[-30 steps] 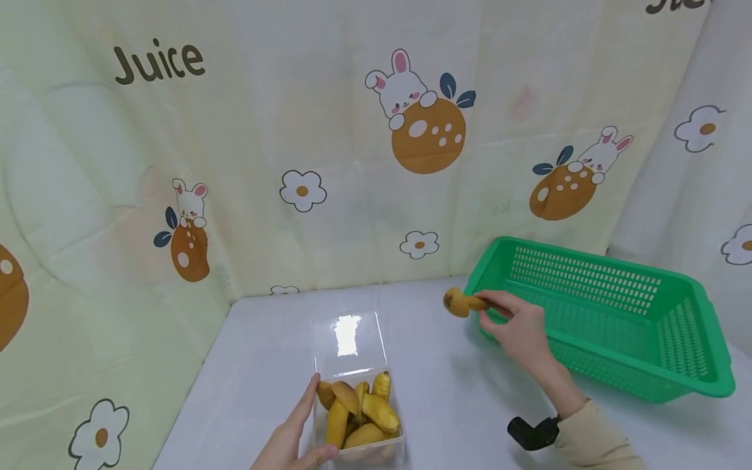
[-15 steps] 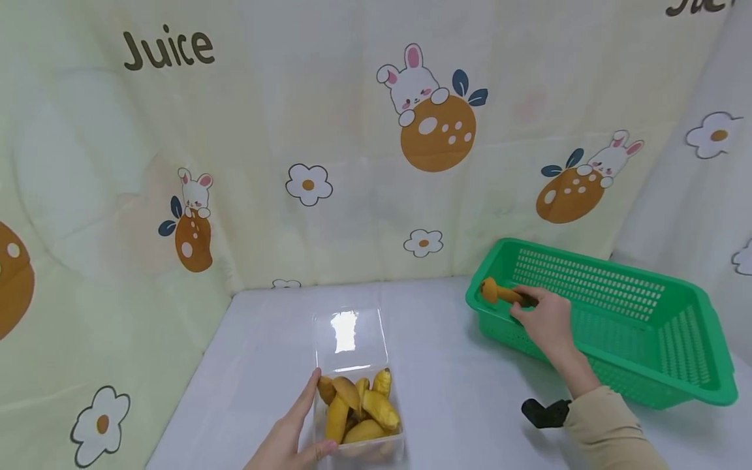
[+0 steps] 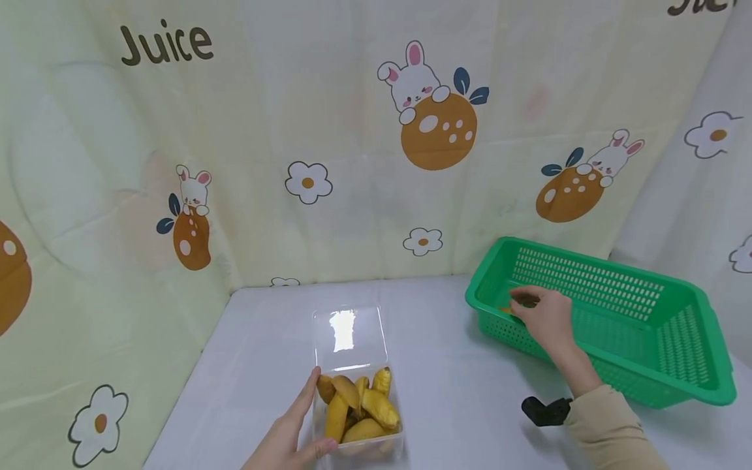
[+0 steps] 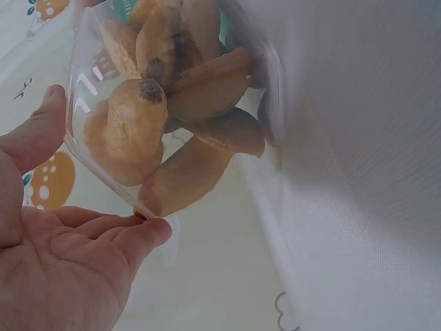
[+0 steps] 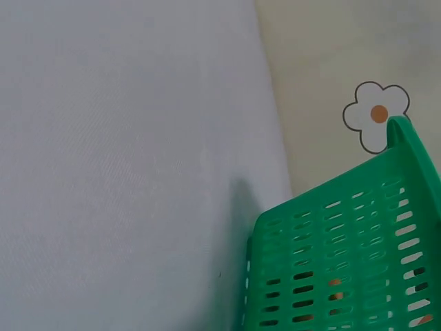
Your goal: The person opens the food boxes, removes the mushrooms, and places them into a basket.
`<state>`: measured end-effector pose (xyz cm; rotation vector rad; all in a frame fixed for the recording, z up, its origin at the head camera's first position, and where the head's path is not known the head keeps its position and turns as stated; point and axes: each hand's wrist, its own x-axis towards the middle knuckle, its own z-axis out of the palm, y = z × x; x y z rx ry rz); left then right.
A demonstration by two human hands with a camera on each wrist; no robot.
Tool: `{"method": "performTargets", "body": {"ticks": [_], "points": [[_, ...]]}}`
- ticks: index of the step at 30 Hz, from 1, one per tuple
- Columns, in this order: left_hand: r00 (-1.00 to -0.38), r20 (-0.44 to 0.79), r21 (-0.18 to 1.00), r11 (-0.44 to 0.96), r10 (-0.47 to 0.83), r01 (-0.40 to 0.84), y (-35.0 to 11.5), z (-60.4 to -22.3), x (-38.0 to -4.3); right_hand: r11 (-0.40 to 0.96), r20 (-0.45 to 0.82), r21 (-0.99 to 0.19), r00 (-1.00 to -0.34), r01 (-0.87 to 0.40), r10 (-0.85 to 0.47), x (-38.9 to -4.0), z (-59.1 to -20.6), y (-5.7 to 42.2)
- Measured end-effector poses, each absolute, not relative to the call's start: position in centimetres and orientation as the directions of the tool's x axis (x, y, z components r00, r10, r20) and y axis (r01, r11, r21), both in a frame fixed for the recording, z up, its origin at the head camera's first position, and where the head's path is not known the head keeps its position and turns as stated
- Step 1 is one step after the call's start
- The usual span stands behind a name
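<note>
Hanging cloth (image 3: 346, 117): pale yellow and a bit wrinkly, just behind the surface (image 3: 446, 385).
Surface: flat and plain white.
Big word (image 3: 167, 44): "Juice", in dark letters, high on the left.
Bunnies: all white with pink in their ears; I see a middle bunny (image 3: 414, 85), a left bunny (image 3: 192, 192) and a right bunny (image 3: 608, 162), each hugging an orange fruit (image 3: 438, 134).
Leaves (image 3: 461, 81): dark blue, two on each bunny's fruit.
Flowers (image 3: 308, 183): white, with orange middles, dotted about.
Left edge: part of another fruit (image 3: 10, 281), cut off.
Side cloth (image 3: 684, 196): whiter, over on the right.
</note>
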<state>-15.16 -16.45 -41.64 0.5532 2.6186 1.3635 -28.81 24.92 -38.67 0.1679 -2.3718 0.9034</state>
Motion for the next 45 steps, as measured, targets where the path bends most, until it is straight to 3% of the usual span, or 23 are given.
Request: {"method": "performTargets", "body": {"ticks": [7,13,18,23,32,45], "points": [[-0.923,0.059,0.808,0.524,0.381,0.268,-16.4,-41.7,-15.2,0.734,0.647,-0.529,-0.762,-0.425,0.025,-27.7,-37.4,23.4],[-0.917,0.095,0.803,0.514,0.388,0.301,-16.5,-41.6,-15.0,0.584,0.687,-0.555,-0.723,-0.592,-0.080,-25.8,-36.1,19.3],[-0.912,0.092,0.803,0.511,0.399,0.305,-16.5,-41.6,-15.0,0.405,0.642,-0.608,-0.723,-0.683,-0.255,-23.5,-35.6,14.9],[-0.915,0.062,0.794,0.535,0.398,0.287,-16.4,-41.2,-15.1,0.323,0.618,-0.569,-0.652,-0.756,-0.439,-21.7,-36.2,11.3],[-0.912,0.104,0.774,0.543,0.397,0.325,-16.5,-41.2,-15.0,0.145,0.545,-0.597,-0.532,-0.789,-0.648,-20.2,-38.4,7.5],[-0.910,0.101,0.786,0.529,0.403,0.322,-16.7,-41.4,-15.0,0.168,0.497,-0.557,-0.489,-0.813,-0.717,-19.9,-40.0,6.2]]}}
